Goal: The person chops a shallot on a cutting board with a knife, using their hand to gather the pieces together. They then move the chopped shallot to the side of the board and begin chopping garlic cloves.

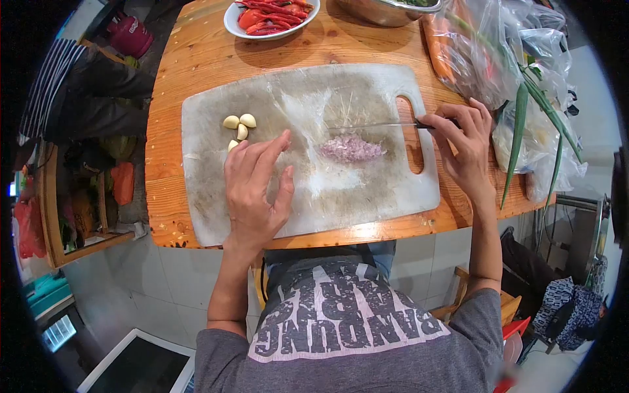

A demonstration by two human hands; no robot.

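A worn white cutting board lies on a wooden table. My right hand grips a knife by its dark handle; the thin blade lies flat over the board, just above a small pile of minced shallot. My left hand rests flat on the board with fingers apart, its fingertips next to several peeled garlic cloves. One clove sits right at the fingertips, partly hidden.
A white bowl of red chillies and a metal bowl stand at the table's far edge. Plastic bags with carrots and green onions crowd the right side. Shelves with clutter stand at the left.
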